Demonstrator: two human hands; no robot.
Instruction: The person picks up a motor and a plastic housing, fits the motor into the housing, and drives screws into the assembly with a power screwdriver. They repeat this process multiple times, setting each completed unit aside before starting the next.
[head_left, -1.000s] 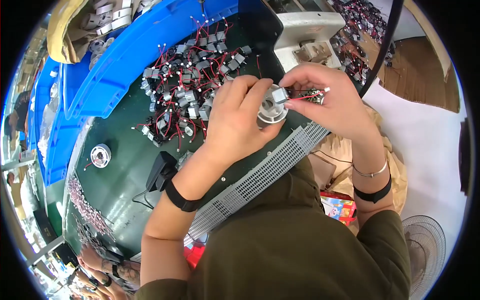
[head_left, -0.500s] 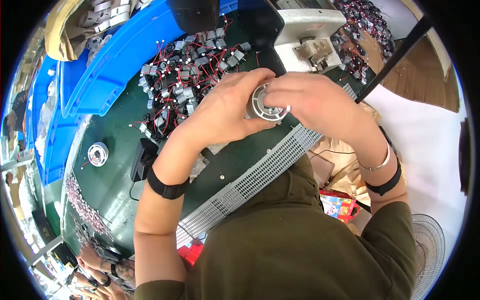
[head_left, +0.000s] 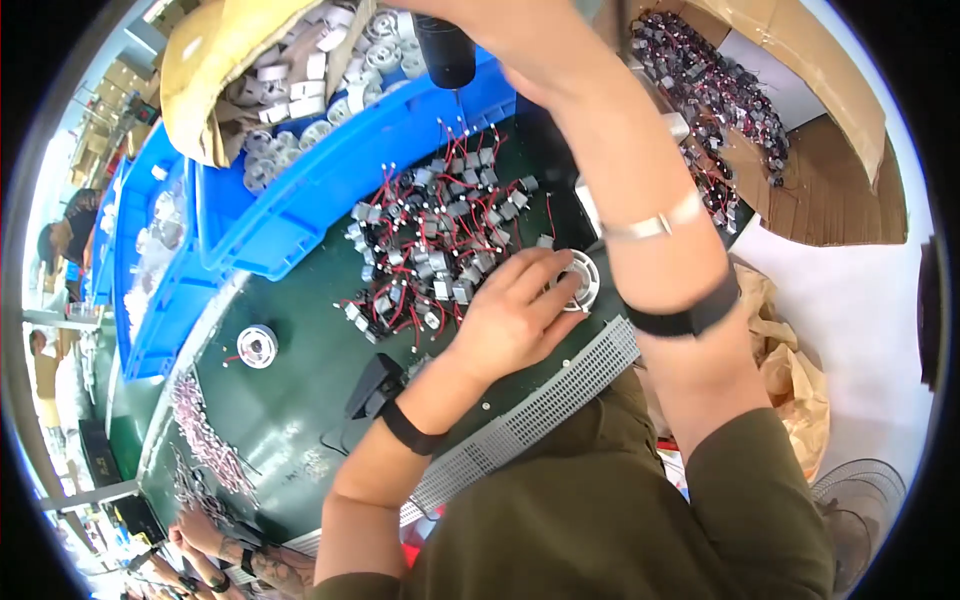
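My left hand (head_left: 510, 315) lies flat on the green bench with its fingertips holding down a white round part (head_left: 582, 280). Just left of it lies a pile of small grey motors (head_left: 430, 250) with red and black wires. My right arm stretches up past a wristband to the picture's top edge. There my right hand (head_left: 505, 25) grips a black power screwdriver (head_left: 445, 48), whose tip points down over the blue bin's rim. Most of that hand's fingers are cut off by the edge.
Blue bins (head_left: 300, 205) of white round parts line the bench's far side. A cardboard box (head_left: 730, 95) at the right holds more motors. A single white part (head_left: 257, 346), a black device (head_left: 372, 385) and a perforated grey strip (head_left: 540, 405) lie nearby. Another person's hands (head_left: 205, 540) work at lower left.
My right hand has left the white part and risen to the black screwdriver at the top. My left hand now holds the part down on the bench alone.
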